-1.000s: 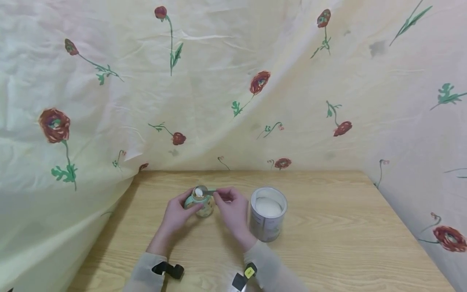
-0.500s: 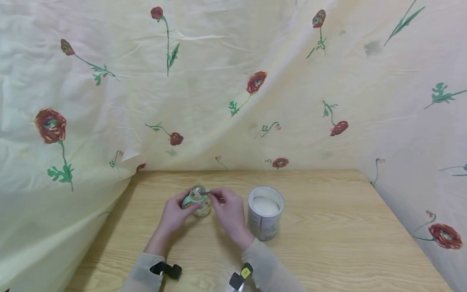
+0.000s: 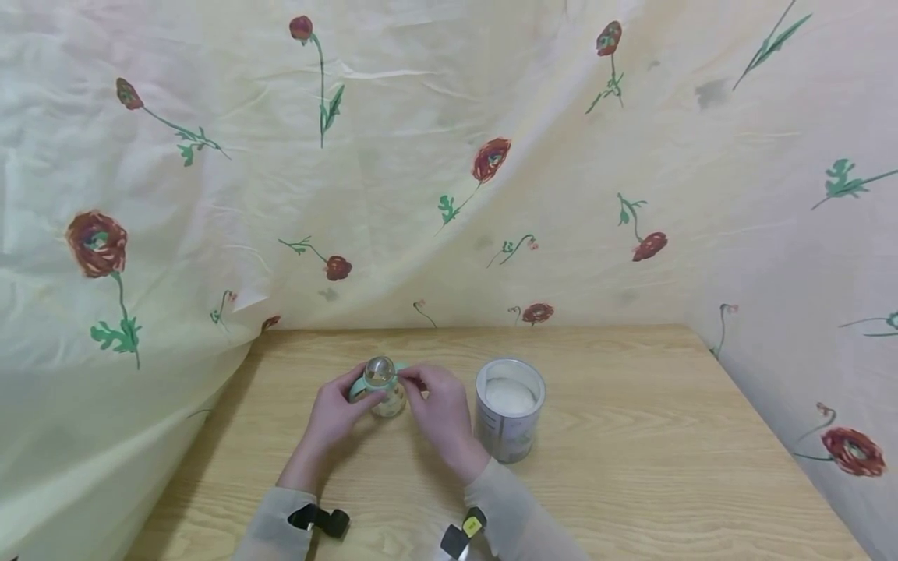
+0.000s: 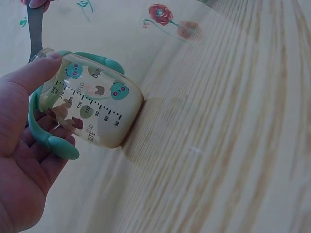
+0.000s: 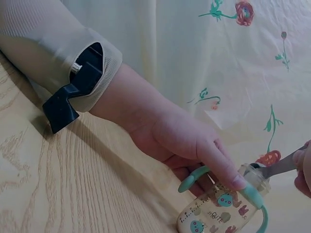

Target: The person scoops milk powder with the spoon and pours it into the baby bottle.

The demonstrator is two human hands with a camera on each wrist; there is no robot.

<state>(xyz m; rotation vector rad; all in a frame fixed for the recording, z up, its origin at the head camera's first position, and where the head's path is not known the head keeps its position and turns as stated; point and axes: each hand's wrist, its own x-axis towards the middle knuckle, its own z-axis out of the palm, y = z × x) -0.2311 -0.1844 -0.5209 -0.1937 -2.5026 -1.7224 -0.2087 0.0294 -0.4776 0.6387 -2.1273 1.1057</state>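
Observation:
A clear baby bottle (image 3: pixel 390 403) with mint-green side handles, a printed scale and animal pictures stands uncapped on the wooden table. My left hand (image 3: pixel 335 409) grips it near the neck, thumb on the front and fingers behind, as the left wrist view shows. In my right hand (image 3: pixel 442 409) the fingertips pinch the handle of a metal spoon (image 5: pixel 282 166), whose far end is at the bottle's mouth. Pale contents (image 4: pixel 116 131) show low inside the bottle. At the right wrist view's edge, only part of the right hand's fingers (image 5: pixel 303 167) appears.
A can (image 3: pixel 510 409) of white powder stands open just right of my right hand. A cream flowered cloth (image 3: pixel 393 195) hangs behind the table (image 3: pixel 631 436) and down its sides. Black cameras (image 3: pixel 337 522) are strapped to both wrists.
The spoon held white powder over the bottle's mouth a second ago; it has tipped, and that powder no longer shows. The left hand keeps its grip on the bottle.

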